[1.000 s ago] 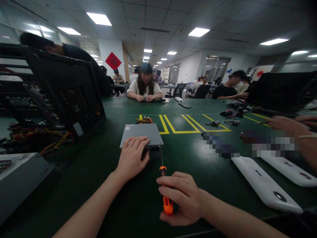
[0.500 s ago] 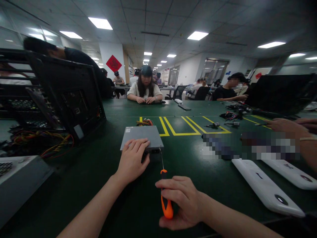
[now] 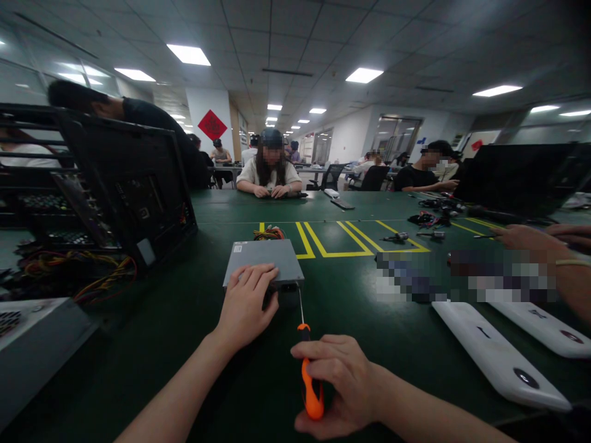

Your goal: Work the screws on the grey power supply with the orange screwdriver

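Note:
A grey computer power supply (image 3: 261, 253) lies on the green table, its bundle of coloured cables (image 3: 270, 234) at the far side. My left hand (image 3: 249, 304) holds it down, fingers across the top and thumb against the near face. In my right hand (image 3: 339, 384) is an orange and black screwdriver (image 3: 313, 394), gripped by its handle. The thin shaft points away from me, and its tip meets the near right corner of the power supply beside the power socket. Whether the tip sits in a screw is too small to tell.
An open black computer case (image 3: 124, 184) stands on the left, with a grey metal box (image 3: 41, 344) nearer. White devices (image 3: 498, 351) lie at right, near another person's hand (image 3: 526, 243). Small motor-like tools (image 3: 397, 237) and cables (image 3: 429, 218) lie beyond. Someone (image 3: 271, 169) sits opposite.
The view has tilted up slightly, so everything sits a little lower. My right hand has shifted slightly on the screwdriver handle; the tip stays at the same corner.

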`<state>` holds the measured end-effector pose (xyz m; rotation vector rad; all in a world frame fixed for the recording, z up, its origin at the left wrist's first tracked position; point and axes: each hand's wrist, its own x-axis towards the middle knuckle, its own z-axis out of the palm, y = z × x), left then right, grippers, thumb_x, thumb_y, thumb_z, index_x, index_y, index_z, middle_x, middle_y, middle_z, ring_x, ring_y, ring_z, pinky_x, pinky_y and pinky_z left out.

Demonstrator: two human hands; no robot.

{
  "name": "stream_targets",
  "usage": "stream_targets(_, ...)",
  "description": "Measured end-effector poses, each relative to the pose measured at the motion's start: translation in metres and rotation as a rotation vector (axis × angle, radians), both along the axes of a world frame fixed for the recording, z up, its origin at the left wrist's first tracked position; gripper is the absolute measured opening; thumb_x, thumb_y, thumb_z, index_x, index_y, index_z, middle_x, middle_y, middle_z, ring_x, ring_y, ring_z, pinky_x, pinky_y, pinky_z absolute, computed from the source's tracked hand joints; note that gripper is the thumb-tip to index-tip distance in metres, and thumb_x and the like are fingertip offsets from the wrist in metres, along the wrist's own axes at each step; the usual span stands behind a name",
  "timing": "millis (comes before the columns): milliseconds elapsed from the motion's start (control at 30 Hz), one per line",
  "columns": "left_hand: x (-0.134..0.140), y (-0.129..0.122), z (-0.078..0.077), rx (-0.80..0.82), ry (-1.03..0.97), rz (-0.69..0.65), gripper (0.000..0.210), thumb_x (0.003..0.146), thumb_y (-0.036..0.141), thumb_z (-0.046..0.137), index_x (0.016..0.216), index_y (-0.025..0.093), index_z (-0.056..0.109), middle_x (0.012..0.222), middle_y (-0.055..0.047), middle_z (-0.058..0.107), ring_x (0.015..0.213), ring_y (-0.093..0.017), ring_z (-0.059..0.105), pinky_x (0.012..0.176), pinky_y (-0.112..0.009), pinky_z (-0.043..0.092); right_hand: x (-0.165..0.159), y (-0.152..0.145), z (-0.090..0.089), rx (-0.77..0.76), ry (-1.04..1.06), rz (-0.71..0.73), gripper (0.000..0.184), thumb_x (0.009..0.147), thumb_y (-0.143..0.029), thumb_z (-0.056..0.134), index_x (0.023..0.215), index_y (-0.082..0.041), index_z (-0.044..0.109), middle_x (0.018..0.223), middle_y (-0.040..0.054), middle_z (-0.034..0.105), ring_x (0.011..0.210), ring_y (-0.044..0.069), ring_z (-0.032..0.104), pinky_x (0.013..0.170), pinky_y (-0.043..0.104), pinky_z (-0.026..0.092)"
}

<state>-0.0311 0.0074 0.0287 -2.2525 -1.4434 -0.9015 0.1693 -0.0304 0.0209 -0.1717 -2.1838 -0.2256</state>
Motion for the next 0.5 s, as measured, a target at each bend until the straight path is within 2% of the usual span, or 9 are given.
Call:
stream_targets(100, -0.0001, -0.0004, 0.0002, 0.008, 0.0, -0.003, 0.033, 0.08, 0.026, 0.046, 0.113, 0.021, 0.052, 0.119, -0.005, 0.056, 0.109, -0.02, 0.048, 0.099, -0.04, 0.028, 0.0004, -0.0009, 0.0039, 0.02, -0.065, 0.014, 0.039, 0.08, -0.043, 0.039, 0.1, -0.011, 0.05, 0.085, 0.0113, 0.067, 0.07, 0.016, 0.065, 0.053, 0.026, 0.048)
stream_targets(200, -0.0005, -0.0008, 0.0004, 0.016, 0.003, -0.007, 0.034, 0.08, 0.026, 0.047, 0.113, 0.021, 0.052, 0.119, -0.005, 0.056, 0.109, -0.021, 0.049, 0.098, -0.041, 0.028, -0.0001, -0.0022, 0.0078, 0.067, -0.12, 0.006, 0.035, 0.082, -0.039, 0.042, 0.1, -0.011, 0.052, 0.086, 0.0118, 0.067, 0.071, 0.016, 0.065, 0.053, 0.026, 0.047)
stream_targets(400, 0.0001, -0.0001, -0.0002, 0.017, -0.002, -0.002, 0.034, 0.079, 0.025, 0.047, 0.112, 0.021, 0.052, 0.119, -0.006, 0.056, 0.109, -0.021, 0.049, 0.098, -0.042, 0.029, 0.0023, 0.0009, 0.0032, 0.007, 0.012, 0.005, 0.039, 0.078, -0.049, 0.048, 0.097, -0.015, 0.043, 0.086, 0.0085, 0.069, 0.07, 0.014, 0.066, 0.058, 0.025, 0.048)
stream_targets(500, 0.0006, 0.0, 0.0001, 0.02, -0.001, -0.003, 0.034, 0.079, 0.025, 0.048, 0.112, 0.021, 0.053, 0.118, -0.006, 0.056, 0.108, -0.021, 0.049, 0.098, -0.042, 0.029, 0.0042, 0.0008, 0.0037, 0.01, -0.029, 0.007, 0.041, 0.08, -0.045, 0.042, 0.104, -0.012, 0.045, 0.089, 0.0109, 0.067, 0.078, 0.016, 0.065, 0.061, 0.026, 0.049)
